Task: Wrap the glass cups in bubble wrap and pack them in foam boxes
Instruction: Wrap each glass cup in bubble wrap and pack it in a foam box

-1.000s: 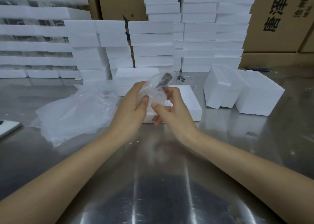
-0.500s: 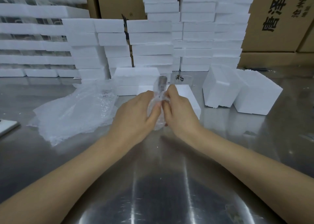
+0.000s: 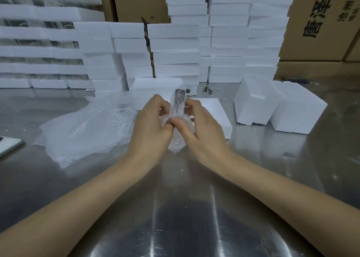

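Both hands meet above the middle of the steel worktop [image 3: 175,208], closed on one glass cup [image 3: 176,102] that is wrapped in bubble wrap and held clear of the surface. The cup stands roughly upright between the palms; its top end pokes out above the knuckles and a loose tail of wrap hangs below them.

The left hand [image 3: 150,126] has its back to the camera. Its fingers [image 3: 158,102] curl round the left side of the bundle, and the thumb tip presses into the wrap at the front. The right hand [image 3: 202,133] grips from the other side, fingers bent round the far face and the thumb [image 3: 180,124] laid across the crumpled wrap, just touching the left thumb. Neither hand is spread; both are clamped on the wrapped cup.

A loose heap of bubble wrap sheets [image 3: 87,132] lies on the worktop to the left. Behind the hands sits a flat foam box [image 3: 216,114], with a bare glass cup [image 3: 211,93] standing beyond it. Two taller foam blocks [image 3: 255,102] rest to the right, side by side. Stacks of foam boxes [image 3: 228,32] line the back, in front of cardboard cartons [image 3: 321,22].
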A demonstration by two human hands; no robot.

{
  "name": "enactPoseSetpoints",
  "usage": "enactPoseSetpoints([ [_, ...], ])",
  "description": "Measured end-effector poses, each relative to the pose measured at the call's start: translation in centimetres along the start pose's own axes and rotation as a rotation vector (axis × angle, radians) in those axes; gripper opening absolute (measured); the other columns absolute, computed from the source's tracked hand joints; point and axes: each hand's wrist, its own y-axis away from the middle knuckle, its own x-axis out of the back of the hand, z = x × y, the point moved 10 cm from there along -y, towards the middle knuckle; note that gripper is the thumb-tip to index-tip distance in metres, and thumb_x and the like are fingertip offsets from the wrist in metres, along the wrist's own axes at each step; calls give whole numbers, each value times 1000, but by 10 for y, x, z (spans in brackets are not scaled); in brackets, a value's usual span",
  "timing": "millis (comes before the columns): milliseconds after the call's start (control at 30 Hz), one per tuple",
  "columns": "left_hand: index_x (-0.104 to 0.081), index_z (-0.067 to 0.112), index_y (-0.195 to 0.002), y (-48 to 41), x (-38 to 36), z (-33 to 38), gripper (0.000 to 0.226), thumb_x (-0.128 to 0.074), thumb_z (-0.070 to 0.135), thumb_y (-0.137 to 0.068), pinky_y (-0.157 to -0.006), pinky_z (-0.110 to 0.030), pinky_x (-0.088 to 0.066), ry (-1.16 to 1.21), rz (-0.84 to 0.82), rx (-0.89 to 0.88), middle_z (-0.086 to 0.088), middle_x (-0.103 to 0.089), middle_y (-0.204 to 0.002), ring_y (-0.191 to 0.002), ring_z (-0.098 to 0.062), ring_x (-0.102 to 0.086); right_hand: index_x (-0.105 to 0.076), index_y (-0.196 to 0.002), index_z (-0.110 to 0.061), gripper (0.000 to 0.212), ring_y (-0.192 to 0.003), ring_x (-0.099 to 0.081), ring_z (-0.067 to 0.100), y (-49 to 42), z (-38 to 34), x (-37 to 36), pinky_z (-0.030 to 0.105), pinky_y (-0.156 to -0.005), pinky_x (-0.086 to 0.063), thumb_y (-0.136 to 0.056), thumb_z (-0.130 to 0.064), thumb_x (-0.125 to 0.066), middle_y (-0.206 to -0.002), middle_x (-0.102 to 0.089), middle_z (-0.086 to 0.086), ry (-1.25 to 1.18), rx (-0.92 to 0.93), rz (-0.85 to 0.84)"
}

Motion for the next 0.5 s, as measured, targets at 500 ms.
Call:
enactPoseSetpoints([
  [500,-39,21,-129,6,-19,3,39,-53,15,-93,-80,5,-31,-82,-168,-92,15,-46,-123,-102,7,-46,-38,-97,-35,17,-79,-56,-4,-5,0,1,6,-67,-39,-96,-26,-52,-87,-54,-24,-213,110,2],
])
